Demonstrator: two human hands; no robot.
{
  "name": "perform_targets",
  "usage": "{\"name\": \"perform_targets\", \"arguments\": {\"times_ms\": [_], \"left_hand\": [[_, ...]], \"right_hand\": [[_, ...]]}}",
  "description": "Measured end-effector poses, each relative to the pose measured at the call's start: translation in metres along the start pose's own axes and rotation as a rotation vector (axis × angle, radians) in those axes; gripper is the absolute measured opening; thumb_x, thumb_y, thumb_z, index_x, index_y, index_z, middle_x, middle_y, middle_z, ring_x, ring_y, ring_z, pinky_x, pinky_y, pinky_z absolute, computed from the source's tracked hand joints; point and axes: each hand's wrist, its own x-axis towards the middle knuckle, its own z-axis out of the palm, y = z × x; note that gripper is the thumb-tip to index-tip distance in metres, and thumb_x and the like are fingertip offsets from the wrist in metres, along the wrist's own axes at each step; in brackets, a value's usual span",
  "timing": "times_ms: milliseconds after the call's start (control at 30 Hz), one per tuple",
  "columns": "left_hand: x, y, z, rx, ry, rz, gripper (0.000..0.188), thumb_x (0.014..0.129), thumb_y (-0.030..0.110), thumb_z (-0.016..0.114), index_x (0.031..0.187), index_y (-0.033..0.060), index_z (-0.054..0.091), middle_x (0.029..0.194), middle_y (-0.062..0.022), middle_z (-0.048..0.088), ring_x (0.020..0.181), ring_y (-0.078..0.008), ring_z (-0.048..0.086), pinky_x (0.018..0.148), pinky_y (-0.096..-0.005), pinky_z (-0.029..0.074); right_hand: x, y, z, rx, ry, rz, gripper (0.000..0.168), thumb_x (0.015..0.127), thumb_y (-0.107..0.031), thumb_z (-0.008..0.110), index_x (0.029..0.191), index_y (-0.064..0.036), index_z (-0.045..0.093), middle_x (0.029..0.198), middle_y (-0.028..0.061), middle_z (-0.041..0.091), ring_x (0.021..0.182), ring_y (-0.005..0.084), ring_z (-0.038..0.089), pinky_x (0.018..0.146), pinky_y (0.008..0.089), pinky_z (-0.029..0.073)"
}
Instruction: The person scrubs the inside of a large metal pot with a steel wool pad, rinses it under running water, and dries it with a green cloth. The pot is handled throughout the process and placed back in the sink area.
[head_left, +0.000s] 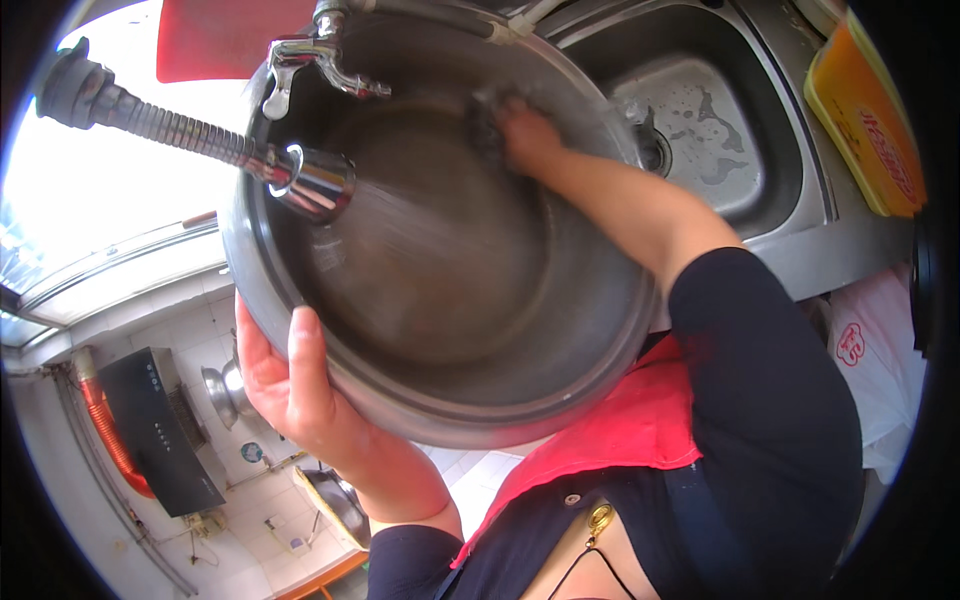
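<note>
A large round metal pot (420, 300) lies before me with its open mouth facing up, partly under a chrome tap (300, 64). My left hand (300, 382) grips its rim at the lower left, thumb on the inner side. Inside, near the far right wall, my right hand (529, 135) holds a dark grey scouring pad (486, 127); both are blurred. From the left, a flexible chrome faucet hose (180, 135) ends in a spray head (319, 184) over the pot, and water streams from it into the pot.
A stainless steel sink basin (720, 142) with a drain lies to the right, wet inside. Beyond it stands a yellow-orange package (870, 127). A red board (210, 37) is at the upper left by a bright window. A white plastic bag (877, 360) hangs at the right.
</note>
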Motion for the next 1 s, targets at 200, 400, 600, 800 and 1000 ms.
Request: {"name": "perform_targets", "arguments": {"times_ms": [200,400,600,800,1000], "left_hand": [[-0.002,0.003,0.005,0.015,0.002,-0.014,0.051,0.083,0.000,0.054,0.132,-0.0113,0.043,0.121,-0.0193,0.059,0.111,-0.0229,0.057,0.102,-0.0332,0.039],[0.002,0.000,0.005,-0.074,-0.024,-0.042,0.048,0.084,-0.002,0.052,0.130,-0.0103,0.045,0.118,-0.0181,0.060,0.108,-0.0224,0.058,0.099,-0.0321,0.041],[0.000,0.003,0.005,-0.069,-0.021,-0.071,0.046,0.086,-0.001,0.051,0.131,-0.0098,0.045,0.117,-0.0177,0.061,0.105,-0.0224,0.060,0.096,-0.0313,0.044],[0.002,0.001,0.003,-0.049,-0.054,-0.034,0.047,0.085,-0.001,0.053,0.131,-0.0096,0.045,0.116,-0.0175,0.061,0.105,-0.0222,0.060,0.097,-0.0310,0.043],[-0.002,0.002,0.007,-0.053,-0.010,-0.042,0.048,0.084,0.002,0.055,0.129,-0.0094,0.047,0.116,-0.0172,0.061,0.105,-0.0224,0.060,0.099,-0.0315,0.042]], "right_hand": [[0.029,-0.179,0.023,0.526,0.507,-0.345,0.050,0.069,-0.030,0.066,0.108,0.001,0.059,0.113,0.0219,0.058,0.107,0.0343,0.054,0.090,0.0402,0.045],[-0.144,-0.155,-0.039,0.930,-0.420,-0.717,0.046,0.070,-0.008,0.062,0.115,0.003,0.059,0.118,0.0205,0.058,0.112,0.0358,0.052,0.098,0.0434,0.041],[-0.140,0.005,-0.043,0.047,-0.754,-0.659,0.041,0.065,-0.013,0.066,0.106,-0.007,0.066,0.117,0.0170,0.057,0.112,0.0360,0.053,0.095,0.0424,0.044],[0.006,0.018,-0.003,0.025,0.095,-0.263,0.029,0.074,-0.011,0.061,0.103,-0.010,0.065,0.112,0.0153,0.055,0.103,0.0354,0.056,0.088,0.0440,0.048],[-0.061,0.007,-0.001,0.158,-0.205,-0.015,0.035,0.076,-0.010,0.061,0.110,-0.005,0.061,0.116,0.0205,0.053,0.104,0.0386,0.056,0.090,0.0446,0.047]]}}
